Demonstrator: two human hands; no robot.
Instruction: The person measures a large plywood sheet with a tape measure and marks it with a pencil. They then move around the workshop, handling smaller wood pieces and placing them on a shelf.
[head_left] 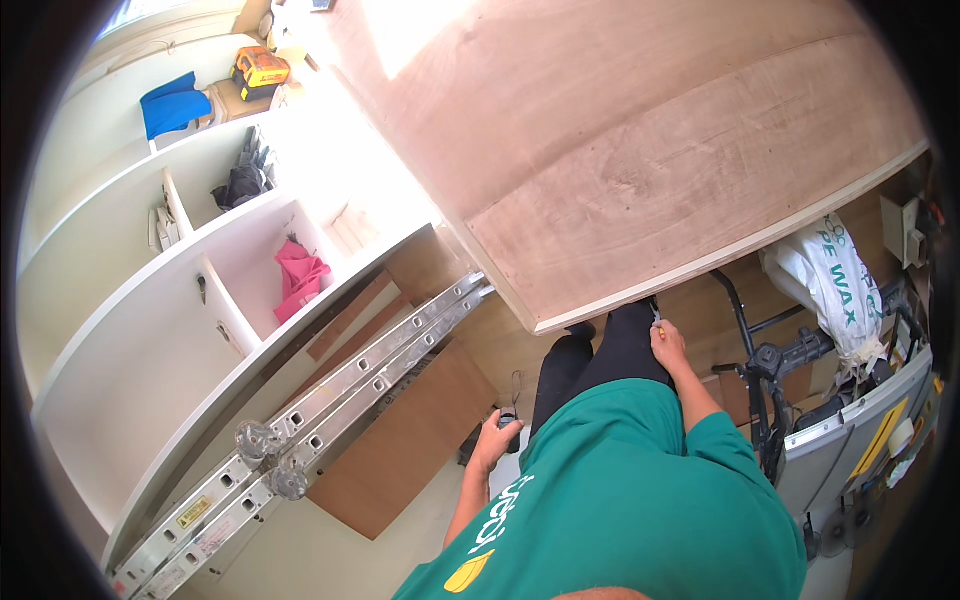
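Observation:
My left hand (496, 436), low beside my left hip, grips a small dark object (510, 420) partly hidden by the fingers; its kind is unclear. My right hand (668, 346) rests against my right thigh, closed on a slim tool (660, 328) with a pale tip and yellowish handle. Just ahead of my legs is the edge of a large pale plywood panel (640, 190) with wooden edging. A folded aluminium ladder (360, 371) runs diagonally to my left, beside a loose brown board (385, 470).
White shelving (140, 320) at left holds pink cloth (298, 280), dark bags (240, 185), blue cloth (172, 105) and an orange-black device (258, 68). At right are a white plastic sack (822, 270), black metal framework (778, 360) and a grey machine (840, 440).

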